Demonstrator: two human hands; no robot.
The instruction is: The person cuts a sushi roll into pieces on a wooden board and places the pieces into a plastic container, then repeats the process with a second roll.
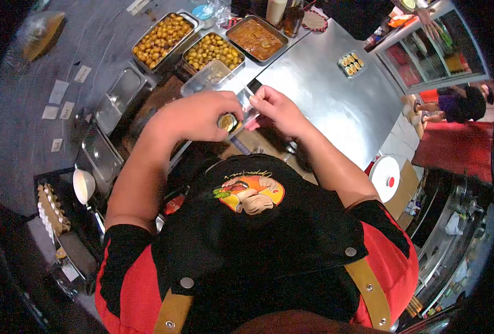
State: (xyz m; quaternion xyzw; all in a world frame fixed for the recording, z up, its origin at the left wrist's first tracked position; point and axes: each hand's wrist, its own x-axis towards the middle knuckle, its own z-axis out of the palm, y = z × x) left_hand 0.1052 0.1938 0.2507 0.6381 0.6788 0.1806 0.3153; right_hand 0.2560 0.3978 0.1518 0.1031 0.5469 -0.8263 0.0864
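Here, right hand (277, 111) grip pinches clear container (247, 117) (left hand's (208, 114) unclear), lid (196, 85) overlapping yellow-food tray (242, 60).

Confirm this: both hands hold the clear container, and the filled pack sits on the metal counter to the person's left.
Wrong side: the head view shows the filled pack on the metal counter to the person's right. The left hand and right hand do hold the clear container.
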